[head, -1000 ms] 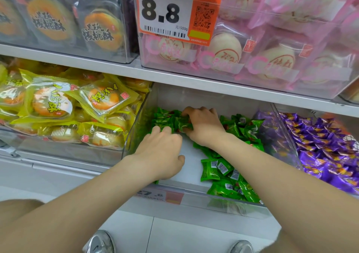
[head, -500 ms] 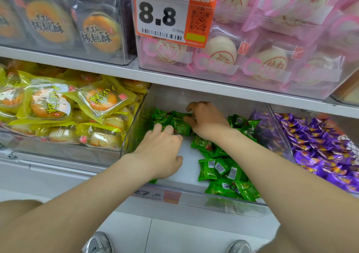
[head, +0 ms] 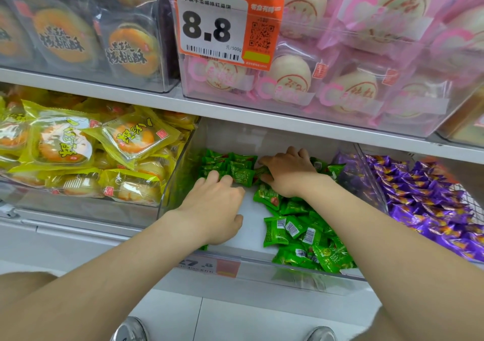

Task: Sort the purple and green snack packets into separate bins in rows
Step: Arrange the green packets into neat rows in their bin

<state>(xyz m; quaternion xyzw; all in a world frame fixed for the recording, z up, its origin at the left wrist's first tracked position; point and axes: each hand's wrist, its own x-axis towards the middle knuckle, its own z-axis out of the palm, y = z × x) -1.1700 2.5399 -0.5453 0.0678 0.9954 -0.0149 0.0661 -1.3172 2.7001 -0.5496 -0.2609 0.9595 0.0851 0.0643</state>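
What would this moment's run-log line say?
left hand touches green foil snack packets | right hand pinches one | in clear plastic bin

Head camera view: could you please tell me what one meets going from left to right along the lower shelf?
Yellow-wrapped pastry packets → left hand → right hand → purple foil snack packets.

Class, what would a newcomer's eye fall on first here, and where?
The big orange-and-white 8.8 price tag, top centre. Below it, the left hand and right hand reach among green packets in a clear bin; purple packets lie to its right.
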